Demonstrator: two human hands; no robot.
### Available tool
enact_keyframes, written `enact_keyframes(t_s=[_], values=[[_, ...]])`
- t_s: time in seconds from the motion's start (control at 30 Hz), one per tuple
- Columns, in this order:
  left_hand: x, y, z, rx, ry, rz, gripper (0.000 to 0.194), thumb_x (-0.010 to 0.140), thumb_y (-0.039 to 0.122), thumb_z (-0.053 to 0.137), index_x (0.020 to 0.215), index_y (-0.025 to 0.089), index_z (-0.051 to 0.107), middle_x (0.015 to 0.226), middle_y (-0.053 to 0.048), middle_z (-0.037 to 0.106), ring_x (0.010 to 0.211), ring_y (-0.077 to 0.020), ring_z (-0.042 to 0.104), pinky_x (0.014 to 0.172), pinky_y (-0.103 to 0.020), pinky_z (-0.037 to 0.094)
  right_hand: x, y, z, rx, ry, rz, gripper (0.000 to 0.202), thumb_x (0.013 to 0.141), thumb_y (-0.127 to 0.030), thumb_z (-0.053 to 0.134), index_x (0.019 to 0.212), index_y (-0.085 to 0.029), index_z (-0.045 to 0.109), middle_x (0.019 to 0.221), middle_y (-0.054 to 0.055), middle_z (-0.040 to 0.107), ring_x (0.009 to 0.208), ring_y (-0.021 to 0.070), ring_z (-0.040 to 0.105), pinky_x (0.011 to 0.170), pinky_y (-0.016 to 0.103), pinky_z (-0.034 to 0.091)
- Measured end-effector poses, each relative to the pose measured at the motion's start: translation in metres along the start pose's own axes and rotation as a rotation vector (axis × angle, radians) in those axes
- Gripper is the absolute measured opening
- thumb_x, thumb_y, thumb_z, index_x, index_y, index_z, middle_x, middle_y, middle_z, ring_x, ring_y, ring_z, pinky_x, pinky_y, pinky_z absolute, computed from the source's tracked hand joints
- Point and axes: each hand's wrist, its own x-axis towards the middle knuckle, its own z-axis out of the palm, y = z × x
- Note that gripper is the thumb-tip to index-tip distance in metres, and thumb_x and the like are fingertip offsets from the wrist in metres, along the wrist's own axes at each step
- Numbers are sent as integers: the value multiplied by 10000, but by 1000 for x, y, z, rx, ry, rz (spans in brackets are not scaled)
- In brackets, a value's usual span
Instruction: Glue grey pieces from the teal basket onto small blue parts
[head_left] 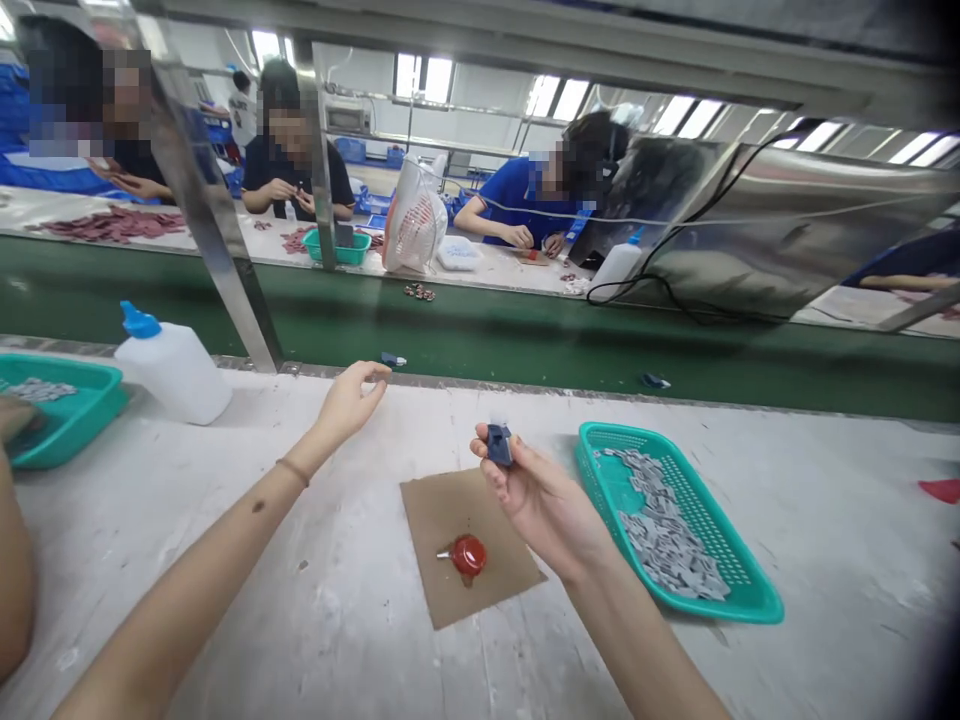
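Head: right hand (536,495) pinches angular navy piece (498,446) near square brown sheet (433,515).

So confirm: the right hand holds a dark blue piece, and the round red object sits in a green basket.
Wrong spot: the head view shows the round red object on brown cardboard. The right hand holds a dark blue piece.

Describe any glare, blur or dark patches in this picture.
Head view: the windows are blown out to white; the metal panel carries smeared reflections. Same head view: the red blob shows a glint, the lower right corner goes dark, and the small dark piece in the right hand looks soft.
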Motion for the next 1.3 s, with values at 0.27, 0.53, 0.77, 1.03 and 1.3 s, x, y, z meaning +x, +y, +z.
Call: enact_keyframes(t_s=[0.27, 0.53, 0.77, 1.03, 1.3], values=[[80, -34, 41, 32, -4, -59, 159, 777, 132, 563, 903, 135, 659, 1162, -177, 604, 1167, -358, 449, 1042, -493, 296, 24, 2, 0, 75, 22, -97, 268, 781, -365, 745, 932, -148, 704, 778, 2, 518, 530, 52, 306, 487, 154, 353], [69, -5, 27, -343, 104, -267, 221, 809, 359, 447, 843, 168, 554, 756, -51, 555, 631, -181, 523, 614, -309, 421, 28, -10, 2, -148, -41, -113, 416, 918, -538, 512, 1108, -198, 658, 778, 5, 429, 579, 106, 312, 548, 251, 339], [-7, 49, 14, -867, -149, -434, 253, 776, 364, 515, 888, 155, 602, 634, 33, 447, 443, -79, 384, 440, -221, 282, 25, -19, 10, -971, -72, -473, 369, 1011, -412, 347, 1351, -318, 455, 1175, 70, 526, 998, 217, 500, 886, 359, 398], [-57, 42, 18, -1015, -313, -658, 226, 800, 303, 575, 948, 139, 625, 727, 13, 512, 519, -74, 442, 489, -217, 311, 85, -14, -7, -1466, 22, -715, 304, 1010, -278, 275, 1230, -181, 459, 1064, 114, 559, 952, 229, 552, 838, 336, 432], [-61, 49, 13, -1122, -398, -694, 384, 829, 355, 651, 1152, 151, 609, 923, -72, 639, 821, -170, 635, 722, -264, 476, 213, -20, -53, -1755, 342, -405, 264, 986, -246, 415, 1170, -125, 560, 1177, 133, 595, 1112, 252, 530, 955, 421, 409]])
